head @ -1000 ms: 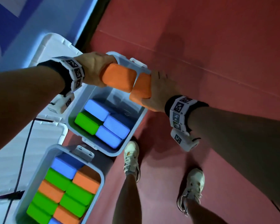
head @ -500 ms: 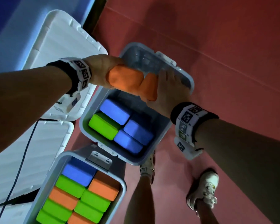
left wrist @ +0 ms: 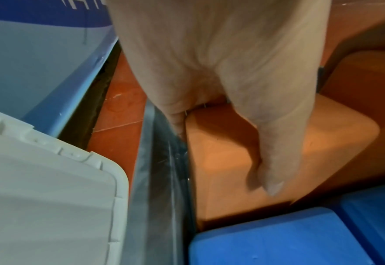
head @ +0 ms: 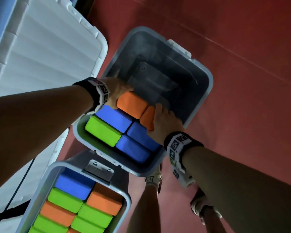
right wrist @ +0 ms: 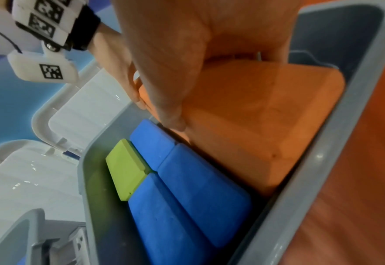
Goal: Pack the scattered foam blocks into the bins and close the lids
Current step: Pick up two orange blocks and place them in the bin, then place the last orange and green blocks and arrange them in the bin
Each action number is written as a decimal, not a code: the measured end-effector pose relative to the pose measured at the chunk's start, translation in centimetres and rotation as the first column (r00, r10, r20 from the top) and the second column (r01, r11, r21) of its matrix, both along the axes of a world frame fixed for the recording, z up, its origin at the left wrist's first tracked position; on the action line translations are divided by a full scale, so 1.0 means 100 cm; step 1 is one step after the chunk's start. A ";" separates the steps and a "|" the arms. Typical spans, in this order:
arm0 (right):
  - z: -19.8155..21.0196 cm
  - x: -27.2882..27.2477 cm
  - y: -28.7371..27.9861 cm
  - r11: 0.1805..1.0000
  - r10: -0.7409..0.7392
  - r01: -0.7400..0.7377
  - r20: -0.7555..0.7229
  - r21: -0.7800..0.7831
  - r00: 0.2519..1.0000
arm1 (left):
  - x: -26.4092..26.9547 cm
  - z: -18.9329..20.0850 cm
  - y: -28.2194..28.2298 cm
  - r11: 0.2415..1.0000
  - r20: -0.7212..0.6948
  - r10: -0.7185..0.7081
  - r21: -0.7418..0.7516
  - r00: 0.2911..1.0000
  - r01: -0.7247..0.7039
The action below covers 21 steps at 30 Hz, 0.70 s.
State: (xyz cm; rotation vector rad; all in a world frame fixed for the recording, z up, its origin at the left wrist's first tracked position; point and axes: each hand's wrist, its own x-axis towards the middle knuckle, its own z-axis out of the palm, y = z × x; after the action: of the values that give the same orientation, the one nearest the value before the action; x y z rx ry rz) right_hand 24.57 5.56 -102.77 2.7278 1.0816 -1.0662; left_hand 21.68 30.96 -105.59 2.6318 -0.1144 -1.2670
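Hands (head: 121, 91) gripping orange foam blocks (head: 133, 105), grey bin (head: 207, 91)

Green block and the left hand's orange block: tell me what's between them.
A blue block lies between the green block and the orange block held by the left hand; head view.

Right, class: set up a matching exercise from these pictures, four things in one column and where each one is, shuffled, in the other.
Things:
1. left hand
2. right hand
3. green block in the far bin
4. white lid

Places:
A. on the floor, beside the far bin
B. grips the orange block by the bin's left wall
C. at the bin's near end, next to blue blocks
D. grips the orange block by the bin's right wall

Pairs: 1-B, 2-D, 3-C, 4-A
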 end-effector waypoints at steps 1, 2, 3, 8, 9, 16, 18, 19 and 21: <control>-0.007 -0.003 0.000 1.000 -0.002 0.002 -0.022 -0.018 1.000 | 0.001 -0.011 -0.001 0.999 -0.027 -0.025 0.021 0.999 0.026; -0.017 -0.007 0.000 1.000 0.001 -0.001 -0.032 -0.026 1.000 | 0.003 -0.021 -0.002 0.998 -0.068 -0.053 0.034 0.996 0.055; -0.026 -0.010 0.000 1.000 0.007 -0.008 -0.035 -0.027 0.999 | 0.005 -0.032 -0.002 0.995 -0.112 -0.083 0.039 0.990 0.088; -0.065 -0.016 -0.007 0.997 -0.032 0.024 -0.109 -0.078 0.993 | 0.005 -0.073 -0.006 0.994 -0.131 -0.105 0.019 0.986 0.109; -0.071 -0.014 -0.007 0.996 -0.039 0.029 -0.125 -0.081 0.991 | 0.005 -0.084 -0.006 0.993 -0.110 -0.112 0.012 0.988 0.114; -0.102 0.002 0.012 0.984 -0.078 0.026 -0.286 -0.178 0.955 | 0.032 -0.096 -0.001 0.979 -0.245 -0.146 0.100 0.959 0.175; -0.108 0.001 0.016 0.986 -0.056 0.010 -0.275 -0.165 0.960 | 0.032 -0.100 0.003 0.972 -0.226 -0.175 0.115 0.958 0.204; -0.110 0.000 0.017 0.987 -0.050 0.007 -0.272 -0.158 0.961 | 0.030 -0.099 0.003 0.967 -0.235 -0.182 0.132 0.955 0.217; -0.113 0.000 0.017 0.986 -0.054 0.009 -0.270 -0.165 0.961 | 0.029 -0.098 0.002 0.964 -0.231 -0.175 0.157 0.957 0.214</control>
State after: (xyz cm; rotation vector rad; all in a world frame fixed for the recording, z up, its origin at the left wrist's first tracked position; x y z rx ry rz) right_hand 24.56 7.28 -114.09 2.5316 0.9306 -1.5004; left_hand 24.59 31.19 -115.43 2.6625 -0.2404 -1.6961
